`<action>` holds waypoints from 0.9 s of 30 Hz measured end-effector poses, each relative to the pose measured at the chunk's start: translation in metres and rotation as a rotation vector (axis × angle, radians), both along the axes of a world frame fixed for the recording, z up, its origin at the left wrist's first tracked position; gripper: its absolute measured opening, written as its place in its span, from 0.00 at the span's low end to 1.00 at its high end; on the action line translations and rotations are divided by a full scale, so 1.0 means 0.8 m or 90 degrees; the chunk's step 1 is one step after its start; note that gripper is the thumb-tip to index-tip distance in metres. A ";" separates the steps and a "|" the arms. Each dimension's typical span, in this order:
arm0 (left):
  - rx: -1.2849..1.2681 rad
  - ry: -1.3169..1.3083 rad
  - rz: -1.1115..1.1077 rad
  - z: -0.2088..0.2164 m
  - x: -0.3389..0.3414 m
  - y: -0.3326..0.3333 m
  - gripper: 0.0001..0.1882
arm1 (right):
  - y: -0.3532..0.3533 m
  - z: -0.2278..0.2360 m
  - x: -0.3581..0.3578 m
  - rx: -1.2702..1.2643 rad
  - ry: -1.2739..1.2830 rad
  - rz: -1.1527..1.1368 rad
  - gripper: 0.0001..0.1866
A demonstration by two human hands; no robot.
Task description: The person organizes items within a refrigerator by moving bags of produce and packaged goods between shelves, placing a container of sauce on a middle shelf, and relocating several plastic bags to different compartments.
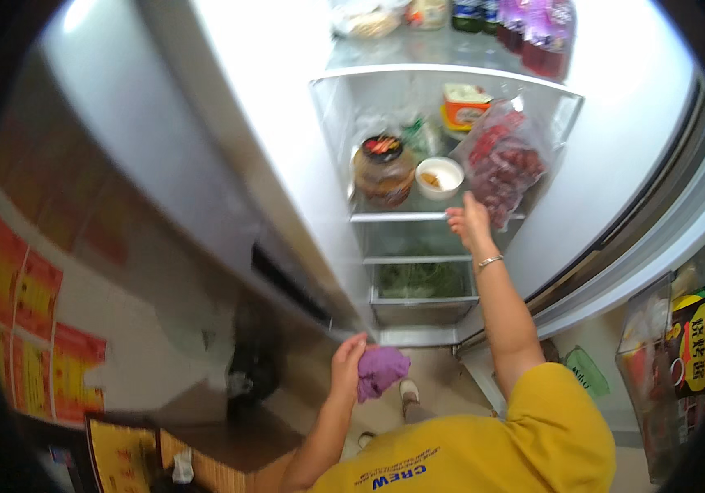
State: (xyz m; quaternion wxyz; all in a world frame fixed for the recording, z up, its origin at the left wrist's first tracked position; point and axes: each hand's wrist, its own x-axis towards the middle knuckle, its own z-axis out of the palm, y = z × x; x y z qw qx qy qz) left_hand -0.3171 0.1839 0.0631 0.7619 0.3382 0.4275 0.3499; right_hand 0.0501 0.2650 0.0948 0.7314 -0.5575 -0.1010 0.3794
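My left hand (347, 367) is closed around a bunched purple cloth (383, 371), held low in front of my body outside the fridge. Stretched forward, my right hand (471, 220) is at the front edge of the middle glass shelf (402, 217), fingers loosely bent and apart with nothing visible in them. Just beyond it are a small white bowl (449, 182) with some brownish food inside and a clear plastic bag of dark red pieces (510, 164) that overhangs the shelf front. Whether my fingertips touch the bag or shelf I cannot tell.
A big brown jar with a black lid (384, 172) stands left of the bowl; an orange-and-white tub (465, 107) sits behind. Bottles (546, 41) occupy the upper shelf. Greens fill a lower drawer (418, 281). The open door (656, 361) on the right carries packets in its bin.
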 end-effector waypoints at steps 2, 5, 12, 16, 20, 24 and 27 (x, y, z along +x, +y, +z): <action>-0.005 -0.010 0.030 -0.012 -0.022 0.000 0.14 | -0.027 -0.034 -0.021 0.132 -0.072 -0.073 0.17; -0.064 -0.078 0.083 -0.012 -0.067 -0.017 0.13 | -0.077 -0.065 -0.146 0.099 -0.087 0.073 0.15; -0.185 -0.274 0.374 -0.091 -0.214 -0.104 0.15 | -0.214 -0.042 -0.486 0.254 -0.412 0.754 0.22; -0.087 -0.293 0.383 -0.065 -0.312 -0.201 0.12 | -0.241 -0.093 -0.591 0.137 -0.382 0.829 0.16; -0.060 -0.033 0.392 -0.041 -0.420 -0.306 0.17 | -0.266 -0.098 -0.692 0.145 -0.377 0.886 0.10; -0.035 0.060 0.606 -0.059 -0.514 -0.364 0.15 | -0.303 -0.080 -0.797 0.200 -0.433 0.942 0.09; 0.023 -0.031 0.764 -0.041 -0.561 -0.395 0.15 | -0.322 -0.061 -0.871 0.244 -0.387 0.984 0.10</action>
